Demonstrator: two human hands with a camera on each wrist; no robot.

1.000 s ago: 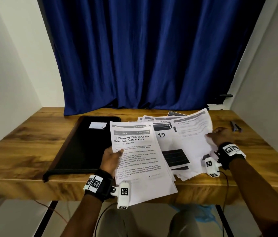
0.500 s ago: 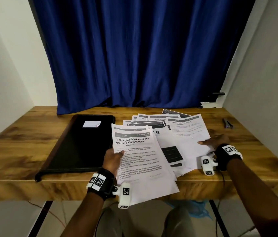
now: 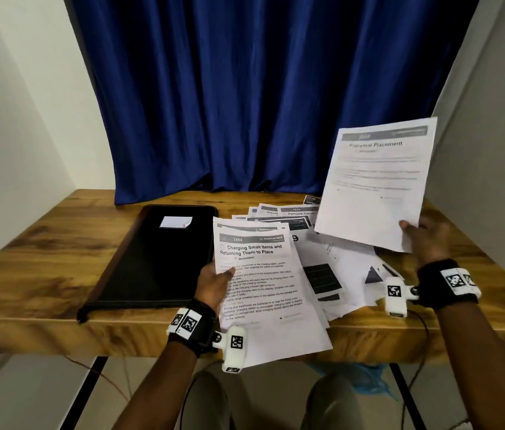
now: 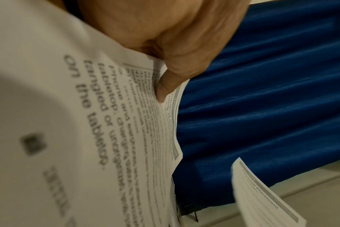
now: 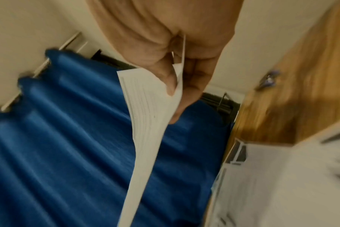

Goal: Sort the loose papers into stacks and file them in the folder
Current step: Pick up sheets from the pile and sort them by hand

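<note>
My left hand (image 3: 214,282) grips a small stack of printed sheets (image 3: 263,283) by its left edge, thumb on top (image 4: 165,86); the top page is headed "Charging Small Items". My right hand (image 3: 425,240) pinches one sheet headed "Placemat Placement" (image 3: 375,181) at its lower right corner and holds it raised, tilted upright above the table; in the right wrist view that sheet (image 5: 151,122) hangs edge-on from thumb and fingers. Loose papers (image 3: 347,268) lie fanned out on the wooden table between my hands. A closed black folder (image 3: 158,259) lies flat at the left.
A small white label (image 3: 175,222) is on the folder's cover. A blue curtain (image 3: 260,94) hangs behind the wooden table (image 3: 43,259), with walls close on both sides. The held stack overhangs the table's front edge. A small dark object (image 5: 270,79) lies at the far right.
My right hand has lifted the "Placemat Placement" sheet off the loose pile and up into the air. The left hand still holds its stack in about the same place.
</note>
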